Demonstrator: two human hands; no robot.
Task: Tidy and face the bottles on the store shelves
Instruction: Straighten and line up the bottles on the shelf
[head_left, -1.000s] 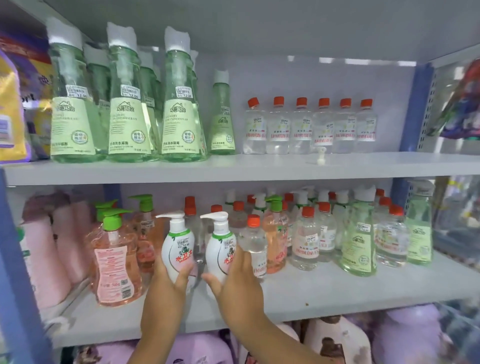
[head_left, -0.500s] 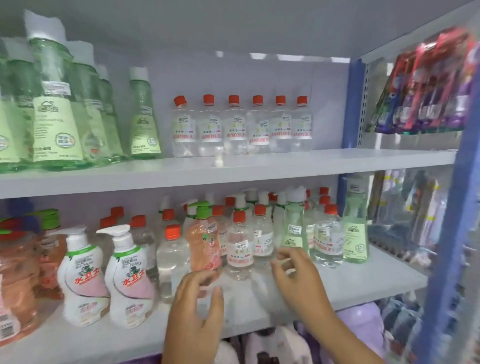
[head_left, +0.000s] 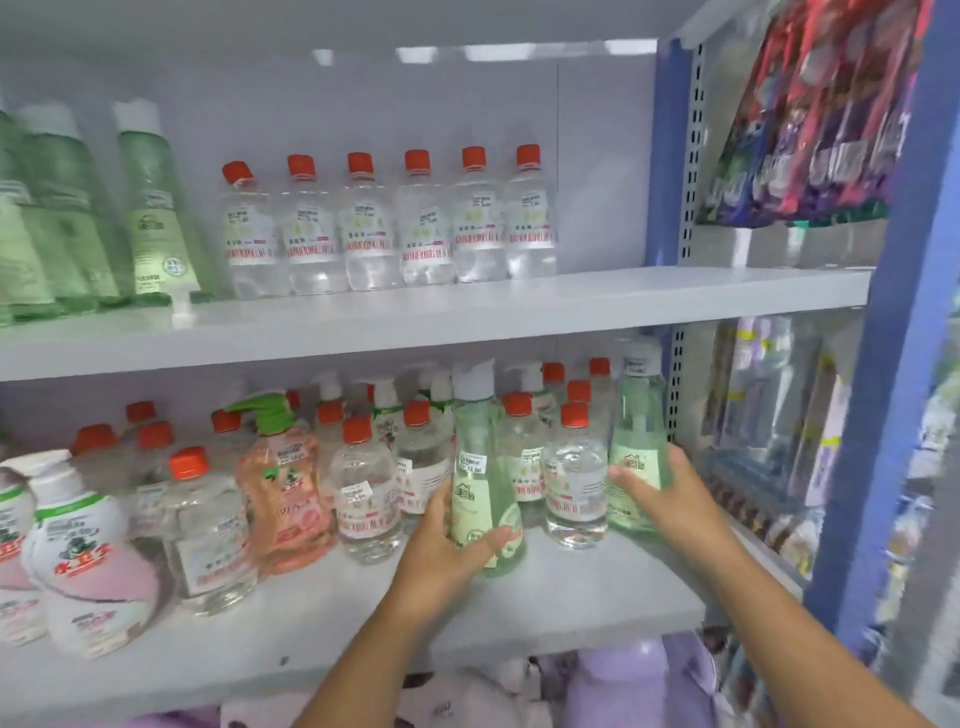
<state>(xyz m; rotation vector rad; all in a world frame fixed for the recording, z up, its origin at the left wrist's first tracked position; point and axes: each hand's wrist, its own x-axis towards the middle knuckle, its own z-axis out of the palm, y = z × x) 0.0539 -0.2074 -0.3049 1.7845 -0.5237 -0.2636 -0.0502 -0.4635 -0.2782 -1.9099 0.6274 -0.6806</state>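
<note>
Lower shelf (head_left: 571, 597), each hand gripping green-liquid bottle (head_left: 480, 488)

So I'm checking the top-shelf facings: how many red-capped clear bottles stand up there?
6, in one row, right of the green bottles. More could be hidden behind them.

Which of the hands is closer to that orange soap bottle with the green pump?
Left. The left hand grips a green bottle a little right of the orange pump bottle; the right hand holds another green bottle farther right.
</note>
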